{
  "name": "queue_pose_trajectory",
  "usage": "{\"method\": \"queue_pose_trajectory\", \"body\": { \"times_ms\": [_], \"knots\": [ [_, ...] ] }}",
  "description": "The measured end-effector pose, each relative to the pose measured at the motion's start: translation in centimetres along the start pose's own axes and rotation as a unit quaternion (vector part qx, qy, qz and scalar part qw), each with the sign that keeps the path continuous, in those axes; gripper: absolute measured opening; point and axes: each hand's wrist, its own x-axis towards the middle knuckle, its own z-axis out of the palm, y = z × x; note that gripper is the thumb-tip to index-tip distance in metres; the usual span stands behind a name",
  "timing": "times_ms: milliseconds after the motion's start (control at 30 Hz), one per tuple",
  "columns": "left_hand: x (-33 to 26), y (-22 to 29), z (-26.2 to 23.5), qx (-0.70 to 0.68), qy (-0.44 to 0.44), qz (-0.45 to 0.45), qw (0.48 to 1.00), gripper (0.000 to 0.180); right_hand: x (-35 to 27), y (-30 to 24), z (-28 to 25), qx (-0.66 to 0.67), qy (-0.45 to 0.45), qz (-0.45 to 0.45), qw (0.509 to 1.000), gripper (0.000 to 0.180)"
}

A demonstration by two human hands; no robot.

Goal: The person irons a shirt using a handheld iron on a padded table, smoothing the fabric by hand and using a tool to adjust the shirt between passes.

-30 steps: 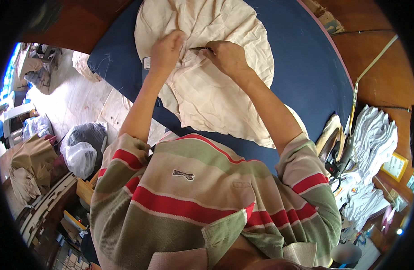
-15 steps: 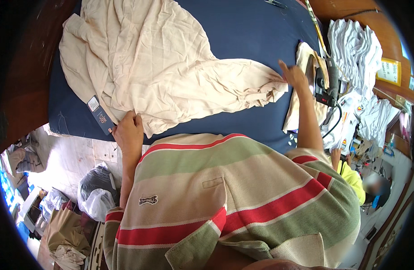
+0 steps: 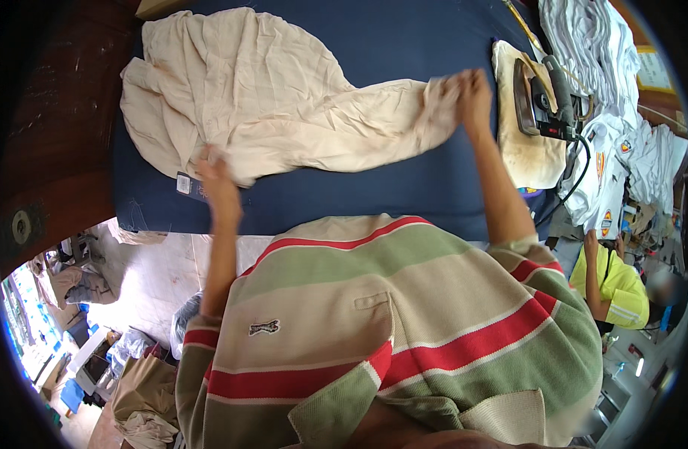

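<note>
Both hands are gripping the cream garment (image 3: 269,112): left hand (image 3: 217,183) at seven o'clock, right hand (image 3: 467,93) pinching its end at three o'clock. It is lying stretched but wrinkled on the blue counter (image 3: 404,37), so smoothing looks barely begun, with the iron (image 3: 538,97) resting unused at two o'clock.

Bright, even daylight with soft shadows; fisheye bending and dark vignette at the rim.

The right hand (image 3: 471,93) is blurred at the cream garment's (image 3: 284,112) end.
</note>
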Motion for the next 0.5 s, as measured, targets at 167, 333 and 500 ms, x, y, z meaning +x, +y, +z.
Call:
{"method": "queue_pose_trajectory", "body": {
  "times_ms": [167, 333, 500],
  "knots": [
    [15.0, 13.0, -10.5, -0.274, 0.089, 0.092, 0.953, 0.036, 13.5, -6.3, 0.6, 0.026, 0.221, -0.258, 0.94, 0.025],
    [16.5, 23.6, -24.2, -0.057, -0.008, 0.196, 0.979, 0.037, 16.6, -14.7, -2.1, 0.154, 0.189, -0.257, 0.935, 0.019],
    [4.1, 25.2, -18.6, 0.221, 0.028, 0.284, 0.933, 0.039, 12.9, -10.0, -4.9, 0.04, 0.24, -0.268, 0.932, 0.021]
  ]
}}
